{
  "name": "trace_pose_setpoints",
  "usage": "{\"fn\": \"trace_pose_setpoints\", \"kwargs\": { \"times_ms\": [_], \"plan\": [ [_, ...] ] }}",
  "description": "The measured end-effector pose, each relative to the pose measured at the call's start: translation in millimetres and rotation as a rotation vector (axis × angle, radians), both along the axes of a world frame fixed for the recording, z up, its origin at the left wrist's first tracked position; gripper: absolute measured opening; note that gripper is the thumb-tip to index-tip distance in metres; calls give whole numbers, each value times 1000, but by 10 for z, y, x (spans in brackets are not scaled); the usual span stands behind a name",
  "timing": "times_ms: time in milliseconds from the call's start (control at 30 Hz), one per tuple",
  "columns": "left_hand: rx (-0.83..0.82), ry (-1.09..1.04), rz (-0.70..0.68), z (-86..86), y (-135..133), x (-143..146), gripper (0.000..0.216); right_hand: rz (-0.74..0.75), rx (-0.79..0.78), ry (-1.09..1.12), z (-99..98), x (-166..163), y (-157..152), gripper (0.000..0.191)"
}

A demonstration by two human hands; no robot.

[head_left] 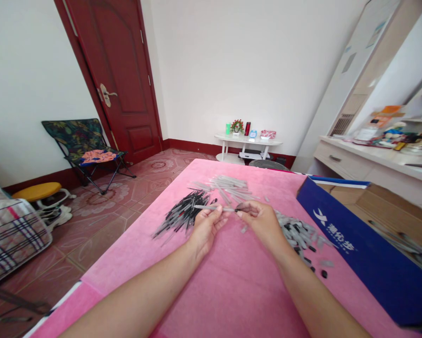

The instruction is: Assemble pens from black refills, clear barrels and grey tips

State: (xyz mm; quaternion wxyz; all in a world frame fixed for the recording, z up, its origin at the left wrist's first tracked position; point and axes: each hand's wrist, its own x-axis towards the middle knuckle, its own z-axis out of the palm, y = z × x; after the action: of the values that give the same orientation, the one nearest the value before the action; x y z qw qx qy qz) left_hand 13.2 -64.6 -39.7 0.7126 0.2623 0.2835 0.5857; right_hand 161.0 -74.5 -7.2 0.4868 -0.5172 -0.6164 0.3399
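Observation:
Both my hands rest on a pink cloth-covered table [232,281]. My left hand [207,225] pinches a thin grey pen barrel [211,207] that lies level between the two hands. My right hand [262,218] is closed at the barrel's right end, its fingertips gripping something small I cannot make out. A heap of black pen refills [181,216] lies just left of my left hand. Grey barrels [228,185] are piled beyond the hands. Small grey and black caps [302,237] are scattered right of my right hand.
An open blue cardboard box [338,234] stands along the table's right edge. Left of the table are a tiled floor, a folding chair [86,150], a yellow stool [38,191] and a red door [119,75]. A small white table [248,141] stands at the far wall.

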Motion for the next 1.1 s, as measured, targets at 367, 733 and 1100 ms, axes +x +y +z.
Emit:
{"fn": "trace_pose_setpoints", "kwargs": {
  "times_ms": [367, 733, 1100],
  "plan": [
    [87, 93, 31, 19, -29, 7, 26, -39, 54, -122, -67, -18, 9, 11],
    [88, 40, 42, -10, 0, 16, 25, 2, -2, -158, -86, -22, -2, 28],
    [84, 39, 35, -15, -6, 16, 25, 34, 22, -200, -44, -18, -25, 26]
  ]
}}
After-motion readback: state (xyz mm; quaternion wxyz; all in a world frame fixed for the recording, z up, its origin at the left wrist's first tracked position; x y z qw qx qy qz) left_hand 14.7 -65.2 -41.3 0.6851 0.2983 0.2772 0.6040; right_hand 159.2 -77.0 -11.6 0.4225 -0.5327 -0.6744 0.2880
